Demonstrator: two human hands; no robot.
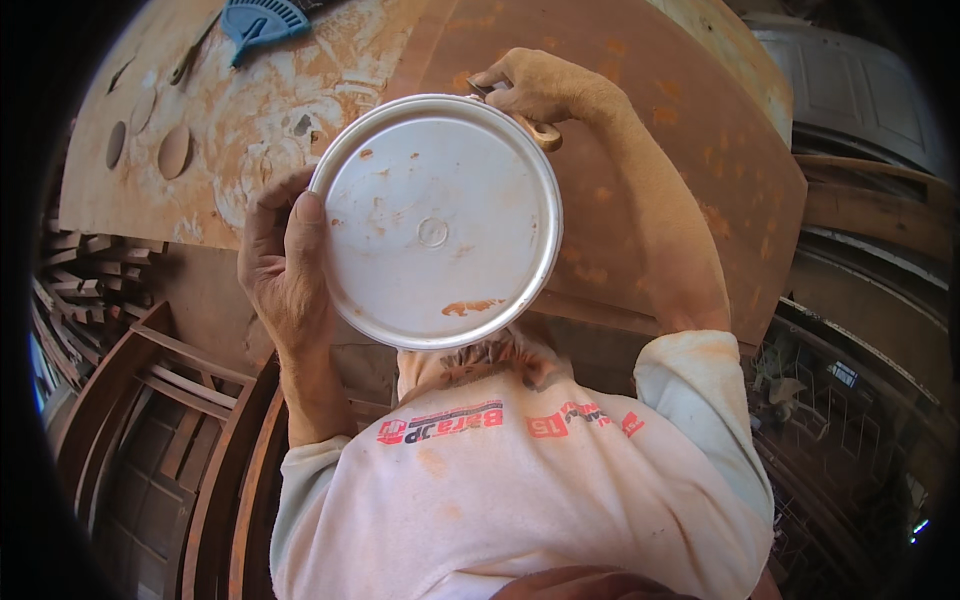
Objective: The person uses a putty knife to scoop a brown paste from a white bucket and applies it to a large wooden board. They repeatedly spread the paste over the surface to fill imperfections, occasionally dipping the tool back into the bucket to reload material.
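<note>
My left hand grips the left rim of a round white lid or can end, thumb on its edge. The disc faces up at me, with a small ring in its middle and brown smears of paste or filler. Whether a can body sits beneath it is hidden. Beyond its far right rim, my right hand is closed around what looks like a putty knife, whose wooden handle end with a hole sticks out by the rim. A bit of metal shows at my fingertips. Dust coats both forearms.
Under my hands lies a reddish-brown wood panel with orange filler patches. On the stained board at left lie round discs, a thin dark-handled tool and a blue fan-shaped plastic tool. Wooden frames stand lower left; panelled doors lean right.
</note>
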